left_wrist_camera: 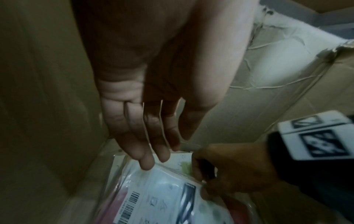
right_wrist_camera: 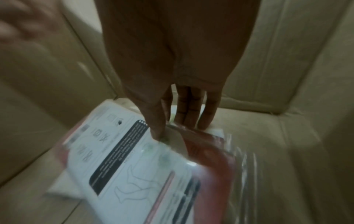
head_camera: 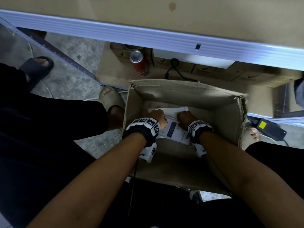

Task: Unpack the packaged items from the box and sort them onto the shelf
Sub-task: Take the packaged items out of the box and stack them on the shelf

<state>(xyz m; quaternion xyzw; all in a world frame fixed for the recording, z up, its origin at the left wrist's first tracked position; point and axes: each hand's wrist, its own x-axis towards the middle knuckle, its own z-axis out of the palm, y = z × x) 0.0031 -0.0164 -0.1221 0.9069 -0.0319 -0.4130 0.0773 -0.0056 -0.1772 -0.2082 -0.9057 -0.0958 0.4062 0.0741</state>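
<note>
Grey speckled concrete floor [head_camera: 79, 53] runs under everything, with a white metal shelf rail [head_camera: 148, 36] crossing the top of the head view and a red drink can [head_camera: 139, 63] lying on flattened cardboard just beyond the open cardboard box [head_camera: 185, 94]. To the right, a black power brick [head_camera: 269, 127] with a yellow sticker lies on the floor.

Both hands reach down inside the box. The left hand [head_camera: 158, 118] has its fingers nearly straight and together, their tips touching the near-left edge of the plastic-wrapped package [head_camera: 172, 129] — a light touch, not a grip. The right hand [head_camera: 185, 119] pinches the package's far-right edge, thumb on the printed white label and fingers behind the wrapper.

The package lies on the box bottom, over a flat white sheet [head_camera: 171, 111], label side up, something red showing through the clear wrap. Its long axis runs diagonally — from far left to near right in the head view.
</note>
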